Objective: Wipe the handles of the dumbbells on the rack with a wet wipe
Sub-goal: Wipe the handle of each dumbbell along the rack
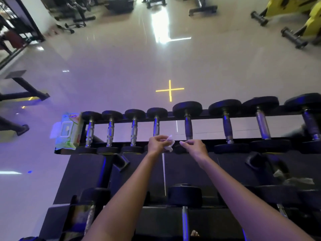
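A row of black dumbbells with chrome handles lies across the top tier of the rack (199, 113). My left hand (157, 143) holds a crumpled white wet wipe (169, 143) just in front of the fourth dumbbell's handle (156, 126). My right hand (193, 146) hovers beside it with fingers curled and thumb and forefinger pinched near the wipe, in front of the fifth dumbbell's handle (188, 126). I cannot tell whether it touches the wipe. Neither hand touches a handle.
A green pack of wet wipes (68, 131) stands at the rack's left end. More dumbbells (185, 195) lie on the lower tier below my arms. Beyond the rack is shiny floor with a yellow cross mark (169, 90); gym machines stand at the far edges.
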